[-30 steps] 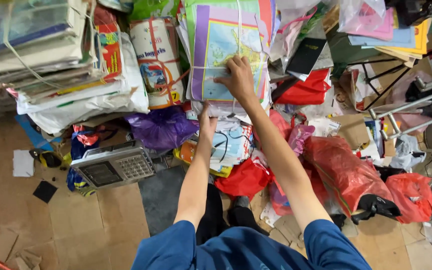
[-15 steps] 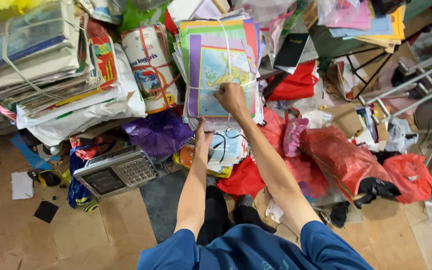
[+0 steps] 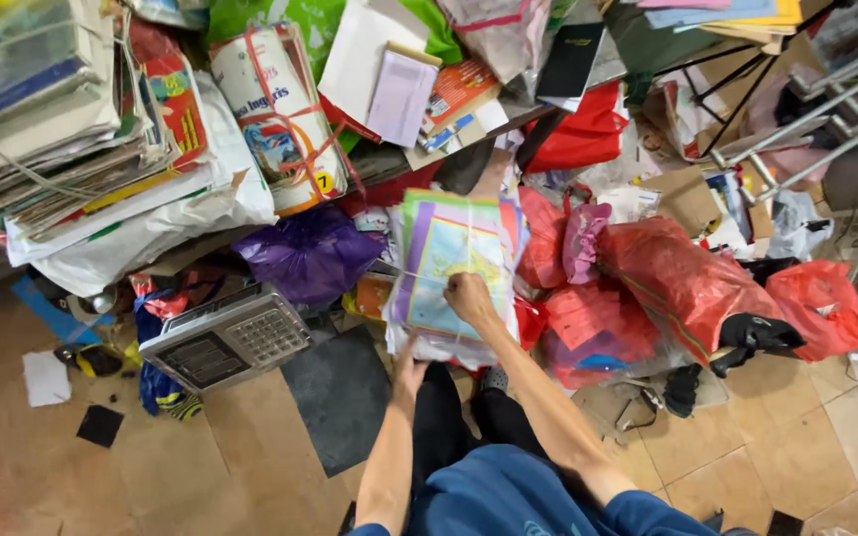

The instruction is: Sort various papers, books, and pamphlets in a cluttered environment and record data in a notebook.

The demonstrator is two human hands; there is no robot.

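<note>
A tied bundle of coloured papers (image 3: pixel 452 268) is gripped at its lower middle by the right hand (image 3: pixel 471 298), whose fingers are closed around the string, while its underside is met by the left hand (image 3: pixel 408 369); whether that hand is clamped or merely pressed flat cannot be told. Just left of the hands, one grey weighing scale (image 3: pixel 225 337) and one dark mat (image 3: pixel 340 392) are seen on the tiled floor (image 3: pixel 250 467), where bare room lies further left and nearer the body. To the right, three red plastic bags (image 3: pixel 682 283) are crowded against the bundle's edge. One purple bag (image 3: pixel 312 256) is wedged above the scale.
</note>
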